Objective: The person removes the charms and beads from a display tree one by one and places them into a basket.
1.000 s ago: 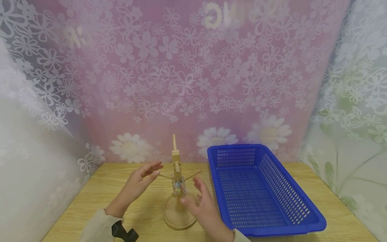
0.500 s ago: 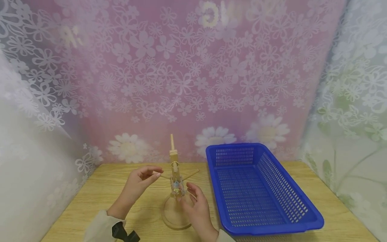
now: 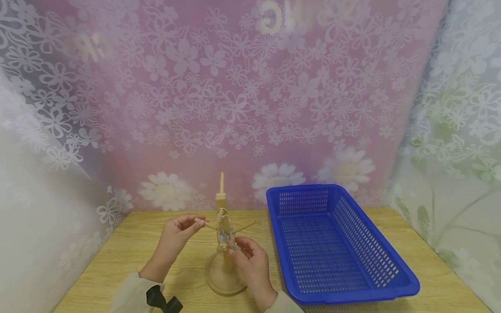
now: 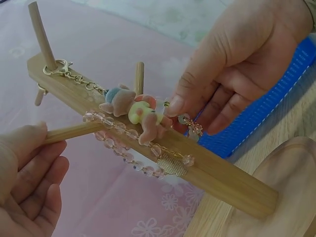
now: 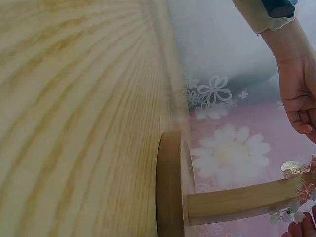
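A wooden jewellery stand (image 3: 221,202) rises from a round base (image 3: 225,278) on the table. My left hand (image 3: 176,237) pinches the end of its left peg (image 4: 79,132) between thumb and fingers. From that peg a pink beaded bracelet (image 4: 131,134) hangs against the post. A small plush doll keychain (image 4: 148,118), with a blue head and yellow top, lies along the post's front, its clasp (image 4: 61,67) around the upper peg. On the post's other side my right hand (image 3: 252,263) pinches a beaded bracelet with charms (image 4: 192,127), partly hidden by the fingers.
A blue plastic basket (image 3: 275,226) stands on the table to the right of the stand. Behind the wooden table (image 3: 145,226) hangs a pink flowered curtain (image 3: 195,130). The stand's right peg (image 3: 245,225) sticks out above my right hand.
My right hand has moved left and in to the beads on the post. My left fingers have closed on the left peg. The stand's top has shifted slightly left in view.
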{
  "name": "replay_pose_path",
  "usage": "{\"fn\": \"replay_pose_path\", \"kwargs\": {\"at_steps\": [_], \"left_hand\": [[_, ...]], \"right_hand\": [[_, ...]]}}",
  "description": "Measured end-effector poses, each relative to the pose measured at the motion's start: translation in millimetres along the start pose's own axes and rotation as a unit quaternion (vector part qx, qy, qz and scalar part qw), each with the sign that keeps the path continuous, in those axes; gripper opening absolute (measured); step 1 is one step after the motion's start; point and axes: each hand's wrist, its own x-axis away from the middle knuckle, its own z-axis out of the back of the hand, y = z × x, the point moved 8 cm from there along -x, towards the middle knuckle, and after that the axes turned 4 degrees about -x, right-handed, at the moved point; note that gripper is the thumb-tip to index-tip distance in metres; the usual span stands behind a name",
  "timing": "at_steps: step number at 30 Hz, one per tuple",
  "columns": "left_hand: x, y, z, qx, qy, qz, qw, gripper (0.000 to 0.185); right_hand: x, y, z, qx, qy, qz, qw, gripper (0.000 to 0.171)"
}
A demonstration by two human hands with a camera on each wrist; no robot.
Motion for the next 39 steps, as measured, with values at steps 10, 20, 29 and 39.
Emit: {"fn": "replay_pose_path", "kwargs": {"at_steps": [10, 20, 29, 39], "left_hand": [[0.7, -5.1, 1.4, 0.055, 0.037, 0.004, 0.9978, 0.016], [1.9, -5.5, -0.7, 0.060, 0.048, -0.010, 0.9970, 0.014], [0.1, -7.8, -2.4, 0.077, 0.051, -0.007, 0.9957, 0.015], [-2.0, -7.8, -0.9, 0.083, 0.052, -0.007, 0.9951, 0.019]], "right_hand": [[-0.2, -1.6, -4.5, 0.031, 0.013, 0.027, 0.999, 0.017], [0.2, -9.3, -5.3, 0.028, 0.011, 0.045, 0.999, 0.011], [-2.1, -13.2, -0.1, 0.031, 0.042, 0.019, 0.998, 0.010], [-4.4, -26.2, 0.0, 0.012, 0.033, 0.030, 0.999, 0.010]]}}
